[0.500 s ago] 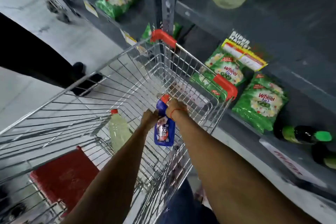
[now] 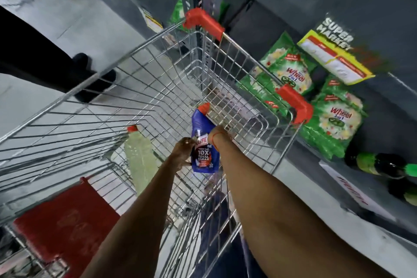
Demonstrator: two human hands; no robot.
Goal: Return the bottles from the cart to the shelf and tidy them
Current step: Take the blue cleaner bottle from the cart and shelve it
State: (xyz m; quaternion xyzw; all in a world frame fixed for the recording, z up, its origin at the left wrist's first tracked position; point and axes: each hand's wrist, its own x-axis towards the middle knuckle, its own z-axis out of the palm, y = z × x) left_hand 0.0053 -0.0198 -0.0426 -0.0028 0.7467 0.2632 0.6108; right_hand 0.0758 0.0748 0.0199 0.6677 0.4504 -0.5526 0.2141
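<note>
I see the shelf (image 2: 338, 18) on my right with green packs (image 2: 334, 124) and dark bottles (image 2: 383, 165) lying at its edge, the wire cart (image 2: 112, 88) hard beside it. In the cart, a pale bottle (image 2: 140, 158) lies on the left and my two hands hold a blue bottle (image 2: 203, 142) upright, red cap up: left hand (image 2: 184, 150) fingers closed on its side, right hand (image 2: 220, 136) behind it, fingers hidden. The far end of the cart is open. Top shelf items are cut off and blurred
</note>
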